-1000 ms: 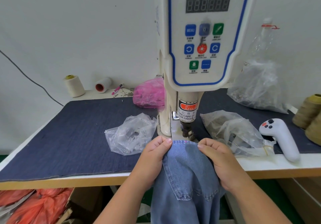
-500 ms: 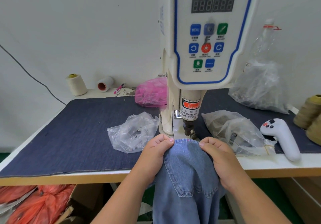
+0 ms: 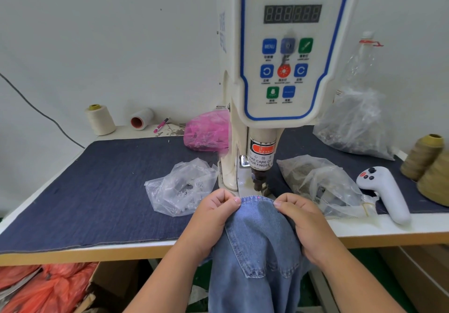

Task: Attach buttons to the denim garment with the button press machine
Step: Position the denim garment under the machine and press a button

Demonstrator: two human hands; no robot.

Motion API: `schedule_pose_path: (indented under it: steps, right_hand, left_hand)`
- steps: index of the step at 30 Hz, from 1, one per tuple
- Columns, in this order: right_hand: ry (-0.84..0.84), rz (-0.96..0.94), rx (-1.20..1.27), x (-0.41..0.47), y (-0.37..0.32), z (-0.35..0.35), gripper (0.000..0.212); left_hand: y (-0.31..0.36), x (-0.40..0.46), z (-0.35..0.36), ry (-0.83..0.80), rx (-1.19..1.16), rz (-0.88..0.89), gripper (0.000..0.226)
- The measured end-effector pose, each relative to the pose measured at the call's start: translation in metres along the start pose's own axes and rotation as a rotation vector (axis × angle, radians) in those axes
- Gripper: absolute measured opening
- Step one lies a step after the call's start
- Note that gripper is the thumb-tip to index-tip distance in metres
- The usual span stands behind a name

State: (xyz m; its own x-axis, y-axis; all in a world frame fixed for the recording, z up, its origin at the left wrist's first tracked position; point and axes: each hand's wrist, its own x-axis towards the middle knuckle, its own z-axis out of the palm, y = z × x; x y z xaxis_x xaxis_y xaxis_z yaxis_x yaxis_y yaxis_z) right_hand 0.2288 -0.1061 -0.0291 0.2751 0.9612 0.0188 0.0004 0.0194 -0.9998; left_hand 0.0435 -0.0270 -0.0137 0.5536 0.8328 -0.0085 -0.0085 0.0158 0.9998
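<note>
The faded light-blue denim garment [image 3: 257,244] carries paler stitching. The dark navy fabric mat [image 3: 102,191] covers the table; the cream machine body [image 3: 289,45] bears a blue-outlined panel. A crumpled pink plastic bag [image 3: 206,131] sits behind.

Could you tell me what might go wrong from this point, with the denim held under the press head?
Both the left hand and right hand pinch the light blue denim garment close below the white button press machine's dark punch, so fingertips could be caught. The fabric bulges between them, so the button might land off the red dot.
</note>
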Motion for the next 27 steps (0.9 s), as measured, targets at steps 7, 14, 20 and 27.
schedule_pose_path:
  steps: [7, 14, 20, 27]
  right_hand:
    - [-0.004, 0.026, 0.016, 0.0002, -0.0011, -0.0014, 0.027]
    - [0.016, 0.041, 0.032, 0.0005, -0.0009, -0.0032, 0.02]
    - [0.031, 0.042, 0.085, 0.0005, -0.0013, -0.0027, 0.016]
    - [0.01, 0.071, 0.065, -0.0011, -0.0034, -0.0046, 0.019]
  left_hand:
    - [-0.0042, 0.0008, -0.0032, -0.015, 0.021, 0.03, 0.024]
    - [-0.0054, 0.0008, -0.0025, -0.013, 0.03, 0.032, 0.023]
    - [-0.0042, 0.0011, -0.0011, -0.003, 0.025, 0.031, 0.023]
    - [-0.0038, -0.0015, 0.0005, 0.004, 0.003, 0.021, 0.024]
